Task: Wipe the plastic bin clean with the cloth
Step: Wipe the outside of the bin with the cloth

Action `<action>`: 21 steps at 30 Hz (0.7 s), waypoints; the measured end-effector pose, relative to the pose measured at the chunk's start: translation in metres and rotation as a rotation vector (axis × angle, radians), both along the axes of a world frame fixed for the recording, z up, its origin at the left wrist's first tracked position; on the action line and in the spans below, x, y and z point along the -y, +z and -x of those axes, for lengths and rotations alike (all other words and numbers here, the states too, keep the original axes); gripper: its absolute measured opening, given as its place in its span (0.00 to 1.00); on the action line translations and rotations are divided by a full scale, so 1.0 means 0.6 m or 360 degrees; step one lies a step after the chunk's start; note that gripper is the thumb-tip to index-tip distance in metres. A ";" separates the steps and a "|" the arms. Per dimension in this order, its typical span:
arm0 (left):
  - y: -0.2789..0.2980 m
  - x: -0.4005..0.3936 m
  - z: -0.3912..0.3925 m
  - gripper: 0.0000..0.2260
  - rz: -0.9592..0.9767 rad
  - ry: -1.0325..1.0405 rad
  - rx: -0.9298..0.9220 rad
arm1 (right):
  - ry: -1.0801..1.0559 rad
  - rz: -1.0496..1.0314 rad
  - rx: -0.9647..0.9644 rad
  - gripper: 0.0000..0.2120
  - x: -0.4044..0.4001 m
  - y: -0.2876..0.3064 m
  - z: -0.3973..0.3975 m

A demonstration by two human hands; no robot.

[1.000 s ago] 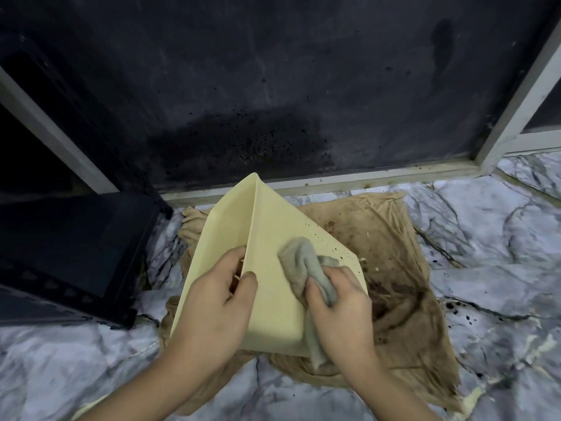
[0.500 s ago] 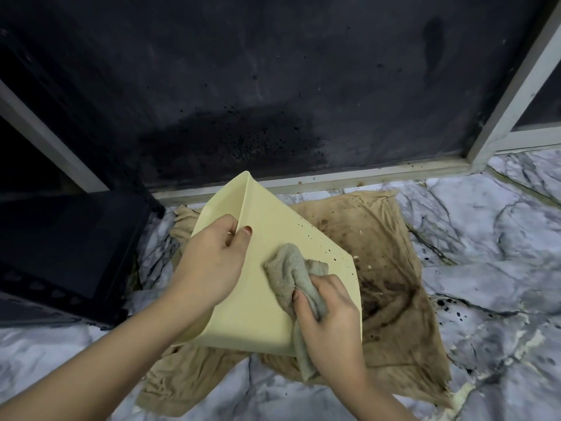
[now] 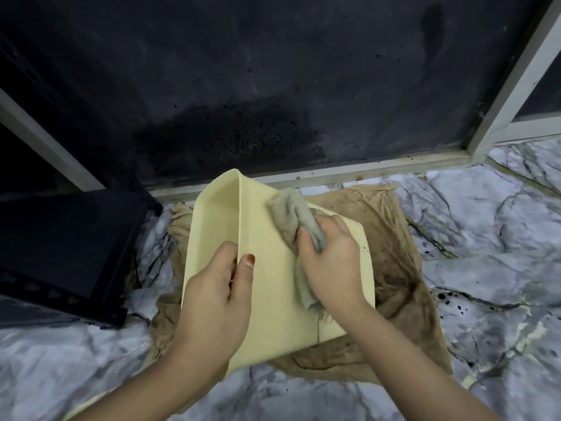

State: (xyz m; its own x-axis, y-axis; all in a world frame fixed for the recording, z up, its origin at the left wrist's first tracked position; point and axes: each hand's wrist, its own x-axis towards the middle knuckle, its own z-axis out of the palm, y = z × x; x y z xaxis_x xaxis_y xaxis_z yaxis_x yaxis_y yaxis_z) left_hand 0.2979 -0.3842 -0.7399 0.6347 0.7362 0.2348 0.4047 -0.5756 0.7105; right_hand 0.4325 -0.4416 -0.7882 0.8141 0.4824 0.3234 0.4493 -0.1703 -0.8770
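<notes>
A pale yellow plastic bin (image 3: pixel 267 305) is held tilted on one corner edge above a stained brown rag, its outer faces toward me. My left hand (image 3: pixel 215 296) grips the bin's ridge edge, thumb on the right face and fingers on the left face. My right hand (image 3: pixel 331 262) clutches a crumpled grey cloth (image 3: pixel 291 217) and presses it against the upper part of the bin's right face. A tail of the cloth hangs below my right palm. Dark specks dot the bin's right edge. The bin's inside is hidden.
The brown stained rag (image 3: pixel 394 268) lies spread on the grey marbled floor (image 3: pixel 485 268). A black box (image 3: pixel 66 247) stands at left, close to the bin. A dark, spattered panel in a pale frame (image 3: pixel 334 174) rises just behind.
My right hand has slid the cloth up the bin's right face toward the top. My left hand has shifted lower along the ridge edge. The bin has stayed tilted.
</notes>
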 end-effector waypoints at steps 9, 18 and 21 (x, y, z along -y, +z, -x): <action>-0.007 -0.014 0.009 0.17 0.0107 0.0061 0.0021 | -0.0487 0.0404 -0.0448 0.09 0.079 -0.152 -0.083; -0.012 -0.008 0.015 0.17 0.0052 0.0123 0.0022 | -0.0328 0.0121 -0.0182 0.15 0.075 -0.089 0.076; -0.015 -0.005 0.021 0.17 0.0023 0.0082 0.0018 | -0.0084 -0.0026 -0.0021 0.12 0.044 -0.038 0.099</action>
State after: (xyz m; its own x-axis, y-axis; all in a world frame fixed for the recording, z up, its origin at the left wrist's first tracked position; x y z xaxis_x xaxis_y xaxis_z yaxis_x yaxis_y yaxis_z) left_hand 0.2855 -0.3810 -0.7489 0.5935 0.7710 0.2308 0.4256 -0.5441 0.7231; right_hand 0.3731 -0.4678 -0.8110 0.8426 0.4333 0.3199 0.4283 -0.1789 -0.8857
